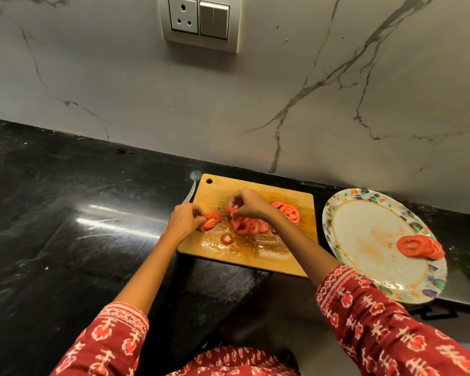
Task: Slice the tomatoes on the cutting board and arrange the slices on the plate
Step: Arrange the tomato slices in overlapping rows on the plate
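Patterned red sleeves (385,321) sit closest, arms reaching to a wet wooden cutting board (255,256). The left hand (183,221) pinches a tomato slice (210,220) at the board's left edge, a knife (189,193) just behind it. The right hand (246,203) pinches a small piece above a heap of slices (248,226). More slices (421,246) lie stacked on the plate (364,218). Juice makes everything slick, so a slice could slip or tear. The black counter (65,213) meets a grey marbled wall (255,104) with a socket (198,21).
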Demonstrator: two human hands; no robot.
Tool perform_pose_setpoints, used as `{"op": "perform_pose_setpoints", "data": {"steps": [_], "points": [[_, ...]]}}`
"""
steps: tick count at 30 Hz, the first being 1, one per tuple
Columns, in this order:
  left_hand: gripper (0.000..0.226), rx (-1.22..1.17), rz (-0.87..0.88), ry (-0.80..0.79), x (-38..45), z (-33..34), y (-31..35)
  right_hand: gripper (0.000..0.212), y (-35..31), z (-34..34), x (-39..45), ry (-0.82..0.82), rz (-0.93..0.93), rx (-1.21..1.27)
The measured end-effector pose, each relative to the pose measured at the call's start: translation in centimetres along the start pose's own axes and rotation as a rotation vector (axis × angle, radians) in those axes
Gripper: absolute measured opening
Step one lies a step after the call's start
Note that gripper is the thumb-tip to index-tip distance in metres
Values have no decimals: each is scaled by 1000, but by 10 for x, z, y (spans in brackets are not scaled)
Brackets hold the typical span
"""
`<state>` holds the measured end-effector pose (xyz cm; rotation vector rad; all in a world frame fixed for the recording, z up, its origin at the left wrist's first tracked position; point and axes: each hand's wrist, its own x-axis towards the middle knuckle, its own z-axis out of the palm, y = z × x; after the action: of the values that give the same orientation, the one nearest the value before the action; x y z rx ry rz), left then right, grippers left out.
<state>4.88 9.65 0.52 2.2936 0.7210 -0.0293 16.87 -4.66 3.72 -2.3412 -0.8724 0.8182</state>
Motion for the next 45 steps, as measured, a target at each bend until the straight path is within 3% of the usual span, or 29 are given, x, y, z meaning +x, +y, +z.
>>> {"op": "perform_pose_setpoints", "data": {"steps": [10, 15, 26, 32, 45], "points": [[7, -186, 232, 102, -6, 4, 30, 11, 37, -27, -51, 97, -30, 434], [9, -223, 352, 10, -3, 24, 67, 24, 60, -54, -75, 263, -41, 462], [11, -181, 498, -185, -10, 114, 181, 11, 177, -118, -184, 654, 107, 545], [16, -213, 552, -265, -24, 171, 229, 15, 251, -154, -243, 783, 365, 355], [14, -211, 501, -340, -26, 223, 264, 7, 309, -153, -239, 637, 371, -5]]}}
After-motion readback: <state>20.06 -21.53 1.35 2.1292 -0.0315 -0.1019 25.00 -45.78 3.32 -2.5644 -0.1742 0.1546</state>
